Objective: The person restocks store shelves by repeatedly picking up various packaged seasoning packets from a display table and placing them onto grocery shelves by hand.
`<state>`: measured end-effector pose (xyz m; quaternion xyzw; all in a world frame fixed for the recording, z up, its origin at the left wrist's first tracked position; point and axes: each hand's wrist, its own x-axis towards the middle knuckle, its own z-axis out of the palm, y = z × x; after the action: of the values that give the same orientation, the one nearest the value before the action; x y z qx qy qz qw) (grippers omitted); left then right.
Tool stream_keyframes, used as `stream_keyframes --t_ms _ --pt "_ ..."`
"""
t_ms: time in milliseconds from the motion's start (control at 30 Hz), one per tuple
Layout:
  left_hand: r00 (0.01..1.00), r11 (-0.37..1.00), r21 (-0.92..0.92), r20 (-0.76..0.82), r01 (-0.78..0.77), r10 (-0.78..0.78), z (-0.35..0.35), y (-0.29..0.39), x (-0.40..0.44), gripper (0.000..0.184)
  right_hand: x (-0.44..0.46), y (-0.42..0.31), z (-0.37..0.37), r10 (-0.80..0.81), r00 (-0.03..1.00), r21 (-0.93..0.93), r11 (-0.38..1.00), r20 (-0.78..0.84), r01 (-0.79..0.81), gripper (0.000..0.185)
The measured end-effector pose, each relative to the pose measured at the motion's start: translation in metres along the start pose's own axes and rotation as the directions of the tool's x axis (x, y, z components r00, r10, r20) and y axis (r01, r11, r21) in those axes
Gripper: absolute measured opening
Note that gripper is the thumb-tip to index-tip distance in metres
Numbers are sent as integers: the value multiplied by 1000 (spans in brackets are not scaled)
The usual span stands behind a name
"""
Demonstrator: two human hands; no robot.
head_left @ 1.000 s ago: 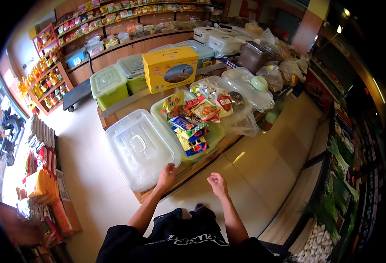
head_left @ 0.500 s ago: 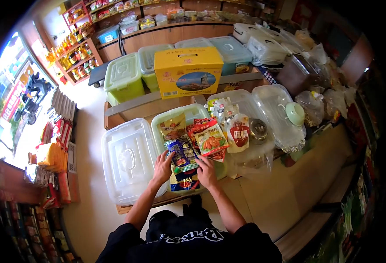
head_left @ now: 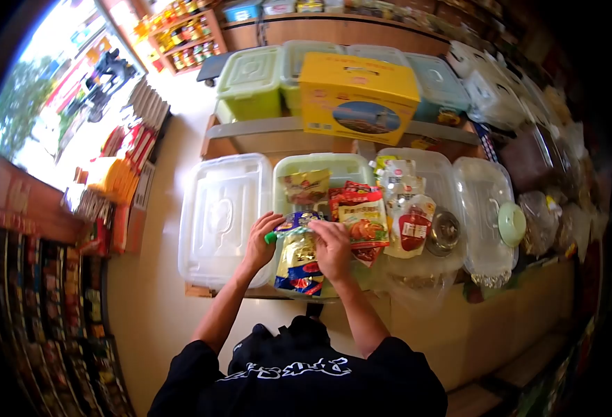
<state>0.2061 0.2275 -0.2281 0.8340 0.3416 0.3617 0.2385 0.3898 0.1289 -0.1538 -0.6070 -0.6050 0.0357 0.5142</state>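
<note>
A blue seasoning packet [head_left: 297, 221] is held by its sides between my two hands, over a pale green bin [head_left: 353, 167]. My left hand [head_left: 261, 240] is closed on the packet's left edge, with a small green item [head_left: 271, 238] beside its fingers. On the other edge, the fingers of my right hand [head_left: 332, 247] are bent and pinching. Gold-and-blue packets [head_left: 300, 264] lie just below it. A brown-gold packet [head_left: 306, 186] is at the bin's far end, and red packets [head_left: 363, 221] are to the right.
A clear lid [head_left: 224, 215] lies left of the bin. To the right are white-and-red pouches [head_left: 411, 226], a round metal container [head_left: 443, 233] and a clear lid with a pale green bowl [head_left: 511, 224]. Behind stands a yellow carton [head_left: 358, 97] before lidded bins [head_left: 251, 76].
The blue packet has shifted toward the bin's far end and tilted, uncovering more of the gold-and-blue packets. Both hands have moved with it. My view has turned and dipped.
</note>
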Motion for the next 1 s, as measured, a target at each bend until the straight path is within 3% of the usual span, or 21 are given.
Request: stream_keyframes --t_ms 33,133,167,233,267,367,433,500,533,633,867,900,967,1000 --pt "999 1000 -22 -33 13 -13 -13 1 -9 33 3 -12 1 -4 1000 67 998 -4 4 19" --pt "956 897 -355 -32 263 -293 -69 25 -43 24 -5 -45 24 104 995 235 967 -10 -99 21" --pt "928 856 -412 -60 312 -367 -84 25 -63 22 -13 -51 34 212 973 210 951 90 -226 30" --pt "859 759 -529 -105 378 -501 -118 22 -103 20 -30 -75 61 265 955 286 912 135 -294 40" --pt "841 715 -611 -142 340 -522 -135 19 -124 21 -43 -83 78 286 924 317 878 253 -358 47" --pt "778 538 -767 -82 350 -623 -199 18 -200 26 -93 -127 128 303 709 396 661 636 -638 45" --pt "719 512 -800 -153 314 -678 -233 12 -257 30 -133 -174 166 141 613 525 391 778 -756 32" --pt "647 488 -812 -188 321 -739 -267 3 -319 31 -169 -219 199 115 461 377 423 880 -824 25" --pt "600 499 -794 -221 347 -769 -282 -1 -354 31 -186 -245 217 99 438 361 422 893 -832 24" --pt "490 442 -868 -292 224 -821 -334 -12 -439 29 -238 -320 269 46 362 312 415 931 -855 22" --pt "226 501 -862 -474 77 -851 -451 -11 -595 31 -321 -476 379 -108 178 207 464 978 -861 17" --pt "197 506 -858 -483 86 -853 -464 -14 -615 30 -335 -478 404 -122 129 175 536 984 -826 16" --pt "149 508 -860 -509 -48 -848 -492 -15 -649 29 -352 -528 429 -156 11 83 469 988 -879 14" --pt "92 512 -858 -514 -42 -853 -508 -16 -667 28 -365 -547 449 -167 -41 43 471 985 -881 14"
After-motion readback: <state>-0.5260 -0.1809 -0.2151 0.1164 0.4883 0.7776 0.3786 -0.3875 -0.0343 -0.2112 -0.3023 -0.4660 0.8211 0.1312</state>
